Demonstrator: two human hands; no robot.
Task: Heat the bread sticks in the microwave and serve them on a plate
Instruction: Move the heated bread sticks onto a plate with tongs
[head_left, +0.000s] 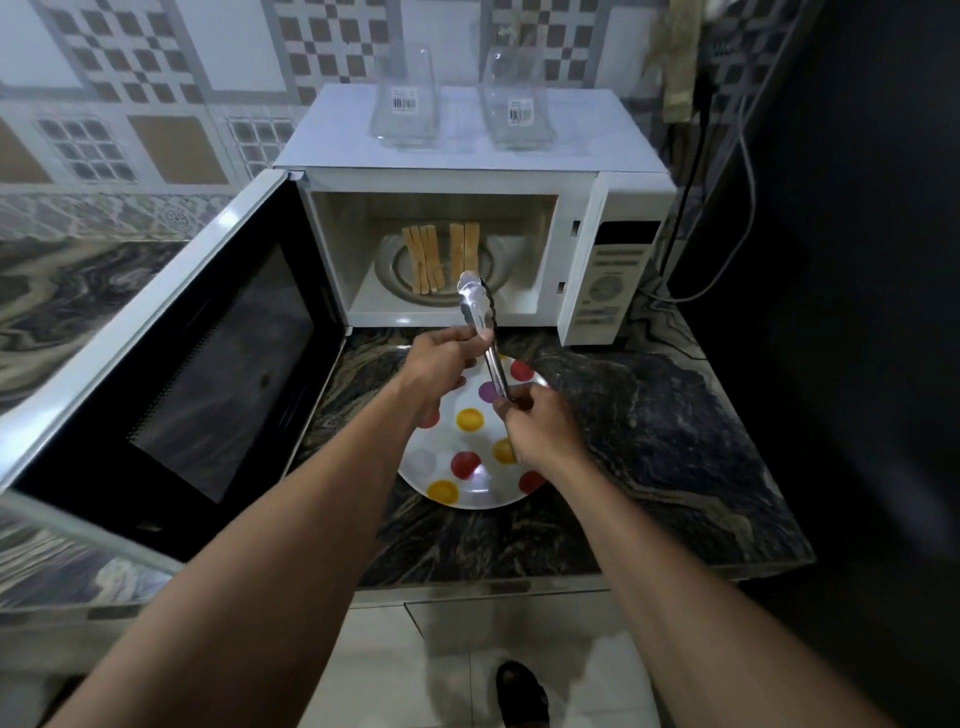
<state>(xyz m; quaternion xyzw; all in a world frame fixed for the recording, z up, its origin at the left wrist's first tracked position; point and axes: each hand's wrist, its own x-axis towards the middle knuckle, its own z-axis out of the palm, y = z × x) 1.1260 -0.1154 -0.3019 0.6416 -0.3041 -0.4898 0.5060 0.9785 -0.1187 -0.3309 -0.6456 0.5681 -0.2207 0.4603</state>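
While left hand and right hand grip tongs, bread sticks inside microwave

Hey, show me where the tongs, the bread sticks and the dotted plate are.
tongs (474, 309), head view, on the shiny arm near the tips.
bread sticks (427, 257), head view, middle of the left bundle.
dotted plate (483, 500), head view, bare white rim nearest the camera.
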